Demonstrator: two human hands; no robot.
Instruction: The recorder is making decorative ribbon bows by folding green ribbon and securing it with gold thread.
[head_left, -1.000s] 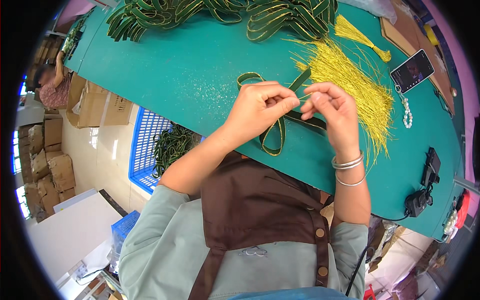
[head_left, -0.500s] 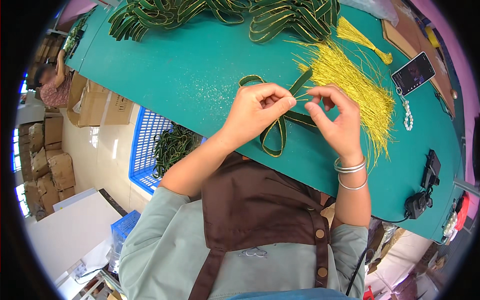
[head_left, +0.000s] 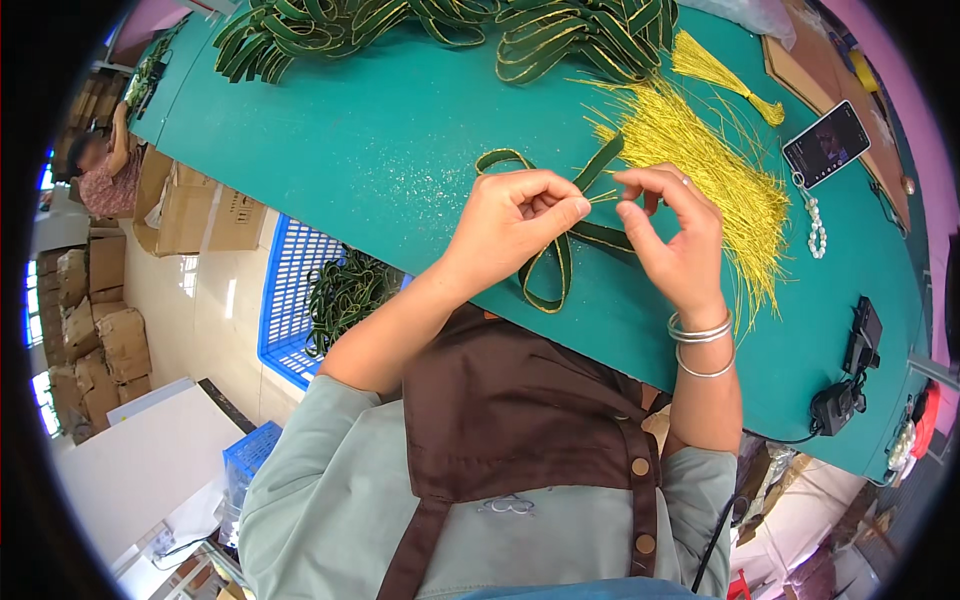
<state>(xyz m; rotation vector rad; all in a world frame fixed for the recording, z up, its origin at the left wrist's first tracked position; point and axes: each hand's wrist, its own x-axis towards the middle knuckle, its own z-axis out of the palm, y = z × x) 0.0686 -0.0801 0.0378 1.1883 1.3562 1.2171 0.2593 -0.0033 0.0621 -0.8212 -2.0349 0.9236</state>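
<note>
A dark green ribbon bow with gold edging hangs in loops and tails from my left hand. Thumb and forefinger of that hand are pinched at the middle of the bow, hiding its centre. Short gold wire ends stick out past the left thumb tip toward the right. Just beyond them is my right hand, its thumb and forefinger apart with a gap between the tips, and I see nothing held there. Behind the right hand a spread of cut gold wire strands lies on the green table.
Heaps of looped green ribbon lie at the far edge, beside a tied gold wire bundle. To the right are a phone with a beaded strap and a black device with a cable. A blue basket of bows stands left. Another person is far left.
My right thumb and forefinger have drawn slightly farther apart, beside the wire ends. The left hand and the bow have barely moved.
</note>
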